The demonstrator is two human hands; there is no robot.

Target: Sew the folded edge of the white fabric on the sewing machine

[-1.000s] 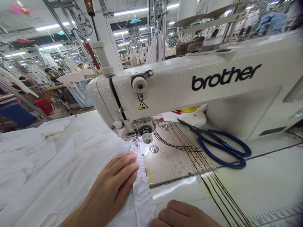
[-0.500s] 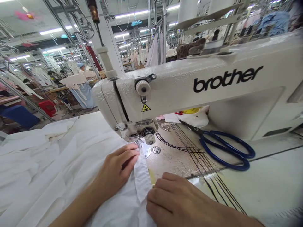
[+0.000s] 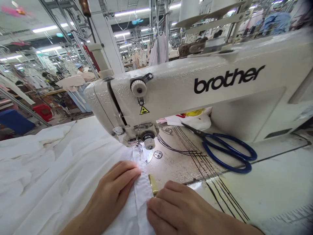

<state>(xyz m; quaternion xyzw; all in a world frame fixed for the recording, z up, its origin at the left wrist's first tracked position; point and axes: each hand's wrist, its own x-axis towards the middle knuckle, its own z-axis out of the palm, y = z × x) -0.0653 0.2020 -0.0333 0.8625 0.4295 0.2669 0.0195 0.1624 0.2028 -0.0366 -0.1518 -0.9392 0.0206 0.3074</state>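
A long white fabric [image 3: 73,156] covers the left of the table, and its folded strip [image 3: 143,186] runs under the presser foot [image 3: 139,148] of a white sewing machine [image 3: 168,91]. My left hand [image 3: 114,187] rests on the fabric just in front of the foot, thumb and fingers drawn together at the strip's left edge. Closer to me, my right hand [image 3: 178,209] is curled closed on the strip's right edge; its fingertips are partly hidden. A yellowish piece [image 3: 153,184] stands beside the strip, just ahead of the right hand.
Blue-handled scissors [image 3: 227,150] lie open on the machine bed to the right. Black lines [image 3: 207,173] cross the bed and table. Behind the scissors sits a white cloth [image 3: 193,120] with something yellow on it. Other workstations fill the background.
My left hand has drawn back from the presser foot toward me, its thumb now closer to the fingers. My right hand stays at the strip. The whole view has shifted slightly.
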